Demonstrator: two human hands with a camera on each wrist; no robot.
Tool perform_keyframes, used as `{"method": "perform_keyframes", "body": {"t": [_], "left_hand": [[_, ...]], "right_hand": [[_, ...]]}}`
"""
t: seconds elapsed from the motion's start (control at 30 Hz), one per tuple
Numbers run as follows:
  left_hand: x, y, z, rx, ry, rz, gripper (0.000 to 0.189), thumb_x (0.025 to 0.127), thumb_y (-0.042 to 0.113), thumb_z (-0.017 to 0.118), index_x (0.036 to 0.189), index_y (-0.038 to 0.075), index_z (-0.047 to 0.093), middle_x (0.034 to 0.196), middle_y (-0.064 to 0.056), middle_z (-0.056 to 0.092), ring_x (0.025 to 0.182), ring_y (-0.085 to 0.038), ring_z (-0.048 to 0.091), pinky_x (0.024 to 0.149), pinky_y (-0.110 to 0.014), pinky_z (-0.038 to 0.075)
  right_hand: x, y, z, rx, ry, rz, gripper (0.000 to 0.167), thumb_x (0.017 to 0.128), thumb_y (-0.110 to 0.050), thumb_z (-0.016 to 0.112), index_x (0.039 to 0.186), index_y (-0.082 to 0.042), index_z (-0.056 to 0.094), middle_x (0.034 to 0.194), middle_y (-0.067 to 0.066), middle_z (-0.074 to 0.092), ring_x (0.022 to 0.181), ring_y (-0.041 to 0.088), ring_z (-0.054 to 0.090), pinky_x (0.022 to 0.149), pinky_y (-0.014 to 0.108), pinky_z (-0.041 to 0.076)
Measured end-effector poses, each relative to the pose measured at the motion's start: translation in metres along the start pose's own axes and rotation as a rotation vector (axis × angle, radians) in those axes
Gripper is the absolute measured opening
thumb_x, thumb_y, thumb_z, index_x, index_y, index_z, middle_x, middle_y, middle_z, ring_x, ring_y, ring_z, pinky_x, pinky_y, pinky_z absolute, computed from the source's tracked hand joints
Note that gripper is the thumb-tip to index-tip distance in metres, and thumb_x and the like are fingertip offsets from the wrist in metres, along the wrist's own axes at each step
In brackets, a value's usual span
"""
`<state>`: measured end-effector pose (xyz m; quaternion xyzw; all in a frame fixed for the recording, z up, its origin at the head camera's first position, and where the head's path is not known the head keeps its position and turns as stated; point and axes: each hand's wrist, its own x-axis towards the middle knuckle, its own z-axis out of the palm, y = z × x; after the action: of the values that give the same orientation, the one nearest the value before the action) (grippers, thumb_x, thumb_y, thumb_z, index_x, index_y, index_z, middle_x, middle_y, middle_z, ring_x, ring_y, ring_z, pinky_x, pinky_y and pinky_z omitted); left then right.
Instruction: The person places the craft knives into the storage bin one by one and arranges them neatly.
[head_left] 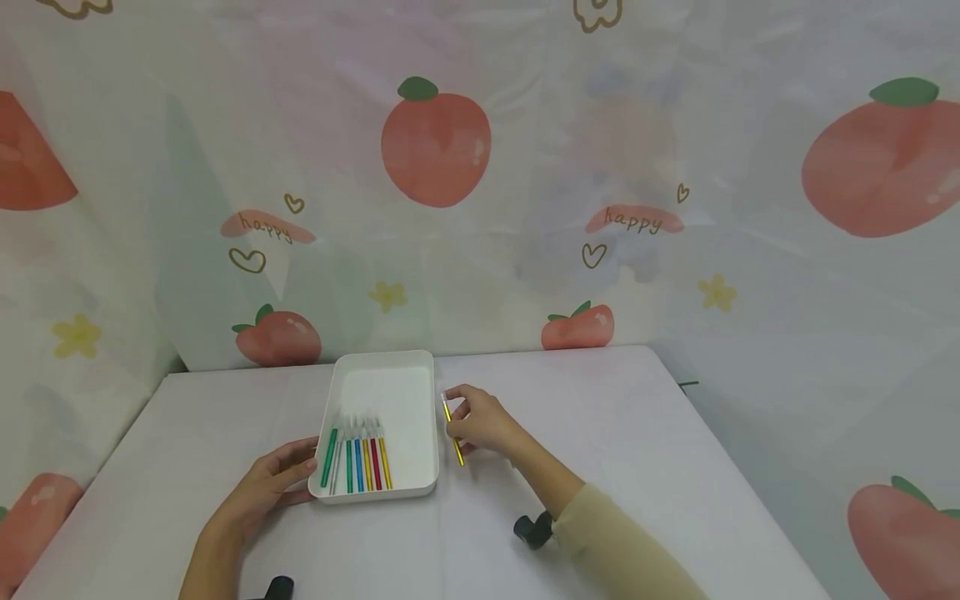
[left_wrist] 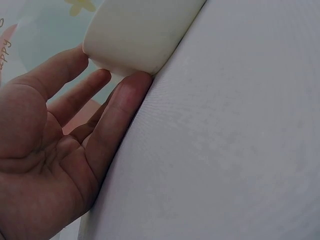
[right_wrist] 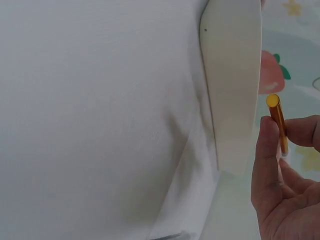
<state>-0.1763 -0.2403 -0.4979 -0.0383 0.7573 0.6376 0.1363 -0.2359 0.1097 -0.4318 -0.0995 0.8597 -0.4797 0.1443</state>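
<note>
In the head view, a white tray (head_left: pixel 397 383) lies on the table. Several slim pen-like sticks (head_left: pixel 357 467) in green, silver, blue, yellow and red lie side by side in its near left part, their ends clear. My left hand (head_left: pixel 273 483) touches the tray's near left corner; in the left wrist view its extended fingers (left_wrist: pixel 100 135) meet the outer wall. Just right of the tray, my right hand (head_left: pixel 483 425) pinches a shiny yellow pen-like stick (head_left: pixel 453 433) between thumb and fingers. The right wrist view shows the stick's round yellow end (right_wrist: pixel 273 101).
A white cloth covers the table (head_left: pixel 600 433). Behind it hangs a fruit-printed curtain (head_left: pixel 510 275), which also runs along both sides. Black wrist-worn pieces (head_left: pixel 532 530) show near each forearm.
</note>
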Motion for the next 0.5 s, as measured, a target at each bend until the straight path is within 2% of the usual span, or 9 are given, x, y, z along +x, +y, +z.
{"method": "perform_keyframes", "body": {"t": [0.5], "left_hand": [[-0.001, 0.001, 0.001, 0.005, 0.003, 0.006, 0.068, 0.096, 0.033, 0.067, 0.152, 0.007, 0.039, 0.150, -0.022, 0.043, 0.116, -0.027, 0.063, 0.086, -0.038, 0.060]], "right_hand": [[0.005, -0.020, 0.029, 0.045, -0.043, -0.018, 0.060, 0.082, 0.000, 0.070, 0.139, -0.007, 0.052, 0.091, 0.007, 0.062, 0.070, 0.018, 0.065, 0.057, 0.033, 0.061]]}}
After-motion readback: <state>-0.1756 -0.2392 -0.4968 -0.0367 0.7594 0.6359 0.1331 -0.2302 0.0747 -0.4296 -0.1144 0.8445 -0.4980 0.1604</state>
